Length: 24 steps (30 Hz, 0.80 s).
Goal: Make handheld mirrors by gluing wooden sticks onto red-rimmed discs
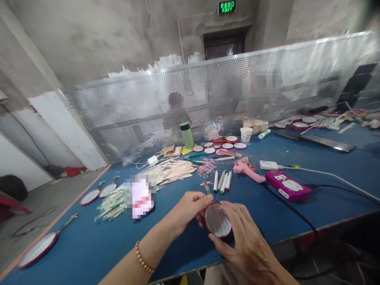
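Near the table's front edge, both hands hold a small round red-rimmed disc [218, 221] with a pale face. Thin dark lines run across that face. A flat wooden stick [207, 187] with green and reddish colouring sticks up from the disc's top. My left hand [188, 208] pinches where stick and rim meet, thumb and index finger closed; its other fingers are partly hidden behind the disc. My right hand [242, 231] curls around the right side of the rim, thumb at the bottom and fingers at the top. Several markers [222, 182] lie just beyond the hands.
A pink glue gun [248, 171] and a purple device [287, 186] with cables lie to the right. Wooden sticks [178, 169], rubber bands [208, 168], more discs [209, 150], a green bottle [187, 135] and a paper cup [246, 134] stand or lie behind. Finished-looking discs with handles [38, 249] lie left.
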Each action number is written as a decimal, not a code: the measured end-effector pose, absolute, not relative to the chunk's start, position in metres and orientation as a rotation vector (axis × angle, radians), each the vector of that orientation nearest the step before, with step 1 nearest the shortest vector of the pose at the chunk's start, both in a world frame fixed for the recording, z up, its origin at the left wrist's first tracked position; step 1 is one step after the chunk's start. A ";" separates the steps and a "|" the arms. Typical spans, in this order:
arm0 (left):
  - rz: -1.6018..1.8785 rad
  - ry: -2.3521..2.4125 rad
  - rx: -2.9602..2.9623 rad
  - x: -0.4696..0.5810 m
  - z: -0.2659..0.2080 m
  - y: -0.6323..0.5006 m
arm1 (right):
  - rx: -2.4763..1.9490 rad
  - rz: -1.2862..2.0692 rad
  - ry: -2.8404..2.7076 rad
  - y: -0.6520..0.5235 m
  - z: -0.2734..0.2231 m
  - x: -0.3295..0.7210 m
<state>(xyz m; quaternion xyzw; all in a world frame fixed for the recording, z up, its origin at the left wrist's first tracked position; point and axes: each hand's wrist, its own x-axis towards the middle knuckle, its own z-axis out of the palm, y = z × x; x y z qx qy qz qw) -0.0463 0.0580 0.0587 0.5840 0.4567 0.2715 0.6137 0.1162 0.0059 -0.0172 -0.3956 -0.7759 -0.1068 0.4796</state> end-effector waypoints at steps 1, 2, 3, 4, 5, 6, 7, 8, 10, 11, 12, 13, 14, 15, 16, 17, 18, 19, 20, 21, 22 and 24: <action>0.618 1.053 1.347 -0.046 0.059 0.058 | -0.962 -0.261 -1.895 0.006 -0.017 0.116; 0.614 1.055 1.344 -0.046 0.059 0.059 | -0.960 -0.262 -1.896 0.006 -0.017 0.116; 0.611 1.058 1.340 -0.046 0.058 0.059 | -0.962 -0.261 -1.897 0.006 -0.017 0.116; 0.609 1.060 1.335 -0.046 0.058 0.059 | -0.964 -0.261 -1.897 0.006 -0.017 0.116; 0.606 1.062 1.330 -0.046 0.058 0.059 | -0.965 -0.259 -1.897 0.006 -0.017 0.116; 0.606 1.063 1.324 -0.045 0.058 0.059 | -0.966 -0.259 -1.896 0.006 -0.017 0.116; 0.606 1.065 1.319 -0.045 0.058 0.059 | -0.966 -0.257 -1.895 0.006 -0.017 0.116; 0.608 1.070 1.313 -0.044 0.058 0.059 | -0.964 -0.258 -1.895 0.006 -0.016 0.116; 0.614 1.084 1.306 -0.044 0.059 0.059 | -0.961 -0.259 -1.895 0.006 -0.016 0.116; 0.616 1.091 1.305 -0.043 0.059 0.059 | -0.961 -0.258 -1.893 0.006 -0.015 0.116; 0.617 1.098 1.304 -0.043 0.059 0.059 | -0.961 -0.259 -1.890 0.006 -0.015 0.116; 0.617 1.102 1.304 -0.043 0.059 0.059 | -0.960 -0.262 -1.885 0.005 -0.014 0.116; 0.617 1.103 1.305 -0.043 0.059 0.059 | -0.960 -0.268 -1.881 0.005 -0.014 0.116; 0.616 1.104 1.306 -0.042 0.059 0.059 | -0.957 -0.276 -1.878 0.005 -0.014 0.116; 0.617 1.103 1.306 -0.042 0.058 0.059 | -0.955 -0.286 -1.877 0.005 -0.013 0.116; 0.620 1.101 1.307 -0.042 0.058 0.060 | -0.954 -0.294 -1.876 0.005 -0.013 0.115; 0.624 1.099 1.308 -0.042 0.058 0.060 | -0.953 -0.300 -1.876 0.005 -0.012 0.115; 0.630 1.098 1.307 -0.042 0.057 0.060 | -0.951 -0.304 -1.876 0.005 -0.012 0.115; 0.634 1.097 1.307 -0.042 0.057 0.060 | -0.949 -0.307 -1.876 0.005 -0.012 0.115; 0.639 1.097 1.306 -0.042 0.057 0.060 | -0.946 -0.309 -1.875 0.005 -0.011 0.115; 0.641 1.098 1.306 -0.042 0.057 0.060 | -0.944 -0.312 -1.876 0.005 -0.011 0.115; 0.643 1.099 1.305 -0.042 0.057 0.059 | -0.939 -0.315 -1.879 0.005 -0.010 0.115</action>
